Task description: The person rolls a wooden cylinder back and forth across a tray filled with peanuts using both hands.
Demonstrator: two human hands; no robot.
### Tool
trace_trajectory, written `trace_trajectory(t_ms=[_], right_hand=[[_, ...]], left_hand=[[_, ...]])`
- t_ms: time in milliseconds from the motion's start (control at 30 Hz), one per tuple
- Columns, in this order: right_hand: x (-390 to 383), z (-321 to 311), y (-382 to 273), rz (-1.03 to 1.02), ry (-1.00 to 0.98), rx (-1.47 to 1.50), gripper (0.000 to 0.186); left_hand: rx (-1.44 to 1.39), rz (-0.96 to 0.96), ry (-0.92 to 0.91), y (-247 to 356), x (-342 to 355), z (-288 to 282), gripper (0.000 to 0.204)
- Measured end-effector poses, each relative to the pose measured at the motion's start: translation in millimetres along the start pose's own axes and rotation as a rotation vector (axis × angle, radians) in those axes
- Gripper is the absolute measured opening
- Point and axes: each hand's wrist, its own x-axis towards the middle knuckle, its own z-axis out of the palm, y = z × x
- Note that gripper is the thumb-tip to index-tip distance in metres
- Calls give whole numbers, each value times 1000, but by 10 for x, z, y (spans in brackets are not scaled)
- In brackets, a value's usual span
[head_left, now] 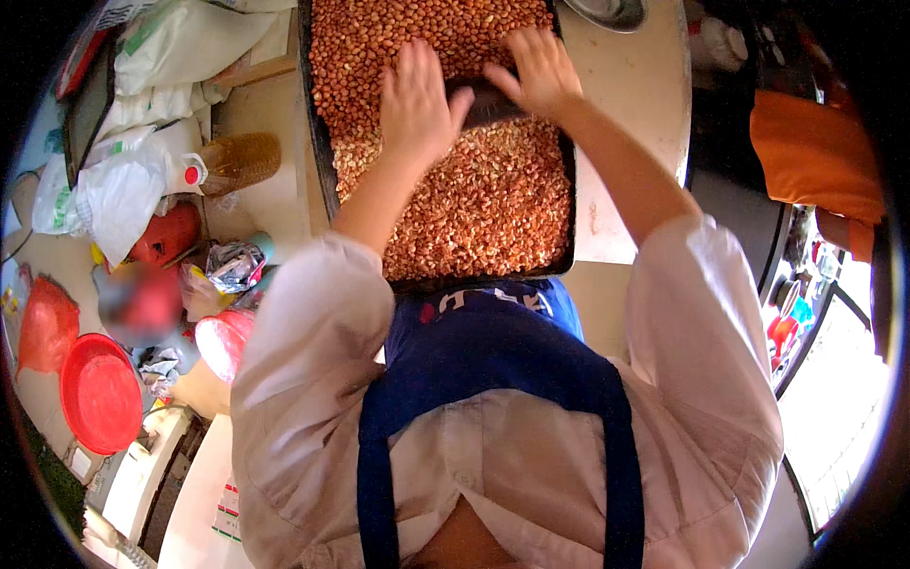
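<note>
A long dark tray (570, 209) of peanuts lies in front of me. Whole reddish-brown peanuts (436, 24) fill its far part; split and broken peanuts (474, 209) cover the near part. My left hand (417, 104) is over the tray's left side, fingers stretched forward and thumb apart. On the right, my right hand (542, 71) also has its fingers extended, its thumb pointing inward. Between the two hands shows a dark brown patch (488, 102); whether it is a flat tool or bare tray bottom I cannot tell. Neither hand visibly grips anything.
The tray rests on a pale table (635, 104), with a metal bowl (611, 11) at the far right. White plastic bags (133, 180), a bottle of amber liquid (242, 163) and a red basin (100, 394) crowd the left. An orange cloth (815, 147) hangs at right.
</note>
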Motion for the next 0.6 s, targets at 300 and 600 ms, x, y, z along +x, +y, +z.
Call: trace_trajectory(t_ms=[300, 600], right_hand=[[-623, -179, -274, 30, -289, 3, 86], [-180, -489, -723, -83, -509, -103, 72]], left_hand=[[-54, 159, 98, 167, -617, -21, 92], [-217, 1, -161, -151, -583, -485, 84]])
